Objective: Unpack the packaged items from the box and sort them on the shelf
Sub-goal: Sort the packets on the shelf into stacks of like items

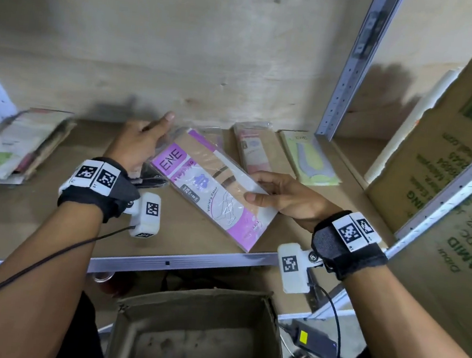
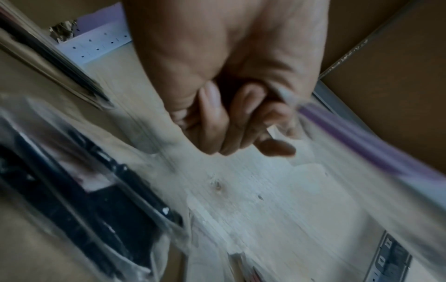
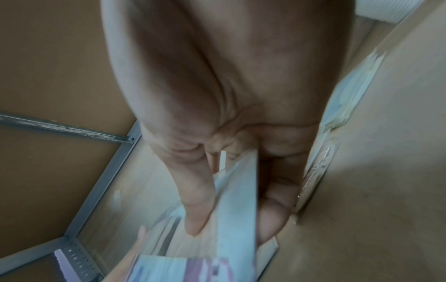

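A purple and white "ENE" stocking package (image 1: 213, 188) lies slanted over the wooden shelf (image 1: 192, 258). My right hand (image 1: 279, 194) grips its right edge, thumb on top and fingers beneath; the right wrist view shows the package (image 3: 236, 200) pinched between thumb and fingers (image 3: 195, 209). My left hand (image 1: 143, 144) is at the package's far left end. In the blurred left wrist view its curled fingers (image 2: 231, 122) pinch the clear wrapper beside the purple edge (image 2: 362, 137). The open cardboard box (image 1: 200, 299) stands on the floor below; its bare bottom shows.
A dark package (image 1: 151, 176) lies under my left wrist. Further packages lie on the shelf: a pink one (image 1: 252, 148), a green one (image 1: 311, 160) and a stack at the left (image 1: 16, 146). A metal upright (image 1: 352, 66) and a large printed carton (image 1: 446, 170) stand at the right.
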A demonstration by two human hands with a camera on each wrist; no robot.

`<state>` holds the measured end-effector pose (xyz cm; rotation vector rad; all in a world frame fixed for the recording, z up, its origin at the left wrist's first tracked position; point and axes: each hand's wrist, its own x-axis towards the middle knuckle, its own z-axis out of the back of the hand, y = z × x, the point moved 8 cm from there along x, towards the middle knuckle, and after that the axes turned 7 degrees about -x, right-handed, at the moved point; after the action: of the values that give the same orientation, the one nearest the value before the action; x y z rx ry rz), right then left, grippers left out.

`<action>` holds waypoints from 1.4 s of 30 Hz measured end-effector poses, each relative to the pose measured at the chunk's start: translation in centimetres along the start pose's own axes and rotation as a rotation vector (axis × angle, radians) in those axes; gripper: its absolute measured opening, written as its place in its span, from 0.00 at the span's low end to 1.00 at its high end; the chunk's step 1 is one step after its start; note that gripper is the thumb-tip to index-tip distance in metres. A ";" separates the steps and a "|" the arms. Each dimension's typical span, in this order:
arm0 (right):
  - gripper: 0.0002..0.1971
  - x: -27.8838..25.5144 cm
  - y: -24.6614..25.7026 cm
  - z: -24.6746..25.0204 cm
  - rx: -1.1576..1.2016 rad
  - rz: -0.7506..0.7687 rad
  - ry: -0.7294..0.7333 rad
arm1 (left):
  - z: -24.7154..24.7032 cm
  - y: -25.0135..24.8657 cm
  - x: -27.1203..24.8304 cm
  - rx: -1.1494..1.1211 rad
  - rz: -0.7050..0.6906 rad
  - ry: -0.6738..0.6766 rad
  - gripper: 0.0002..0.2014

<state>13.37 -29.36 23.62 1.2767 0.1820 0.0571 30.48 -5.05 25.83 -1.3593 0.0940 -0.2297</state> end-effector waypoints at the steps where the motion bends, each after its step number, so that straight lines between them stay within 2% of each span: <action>1: 0.17 0.0 0.1 -0.1 -0.011 0.006 0.009 | 0.0 -0.3 -0.5 0.001 -0.012 0.038 0.32; 3: 0.16 0.0 0.3 -0.3 -0.024 0.019 0.021 | -0.2 -0.5 -1.4 -0.057 0.002 0.110 0.31; 5: 0.13 0.0 0.6 -0.4 -0.022 0.034 0.024 | -0.1 -0.5 -2.0 -0.118 0.031 0.141 0.25; 8: 0.13 0.1 0.9 -0.7 -0.043 0.056 0.019 | 0.0 -0.2 -2.4 -0.169 0.094 0.178 0.23; 13: 0.15 0.5 1.3 -1.4 -0.077 0.056 0.035 | 0.9 0.8 -2.5 -0.246 0.187 0.138 0.18; 15: 0.15 0.7 1.4 -1.3 -0.087 0.054 0.020 | 1.0 1.4 -2.5 -0.216 0.220 0.180 0.24; 17: 0.16 0.8 1.5 -0.9 -0.065 0.049 -0.018 | 1.0 1.8 -2.3 -0.298 0.244 0.214 0.30; 20: 0.15 1.0 1.6 0.0 0.035 0.053 -0.125 | 2.0 2.5 -1.7 -0.501 0.318 0.051 0.31; 22: 0.14 1.1 1.8 0.5 0.097 0.050 -0.203 | 1.6 2.2 -2.0 -0.562 0.341 0.053 0.34; 24: 0.15 1.4 1.9 0.6 0.148 0.035 -0.261 | 0.0 1.9 -2.9 -0.489 0.346 0.154 0.32; 26: 0.17 1.8 2.0 0.5 0.207 0.019 -0.306 | -2.2 1.3 -4.2 -0.320 0.313 0.287 0.26; 28: 0.15 2.2 2.2 0.1 0.264 0.010 -0.332 | -4.7 0.7 -5.4 -0.193 0.270 0.398 0.20; 32: 0.09 3.2 2.4 -0.4 0.305 -0.010 -0.376 | -7.2 0.1 -5.7 -0.144 0.189 0.434 0.14; 36: 0.14 4.8 2.6 1.1 0.109 -0.040 -0.471 | -6.7 -1.0 -4.0 -0.180 0.119 0.308 0.09; 39: 0.17 6.8 4.1 2.3 -0.273 -0.059 -0.488 | -5.9 -1.7 -2.4 -0.100 0.082 0.203 0.10; 42: 0.19 8.8 5.0 2.7 -0.546 -0.128 -0.475 | -5.5 -1.6 -1.1 0.040 0.102 0.134 0.10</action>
<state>22.80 -29.22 28.23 0.7035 -0.1561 -0.2882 28.10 -10.33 26.13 -1.2946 0.2684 -0.2353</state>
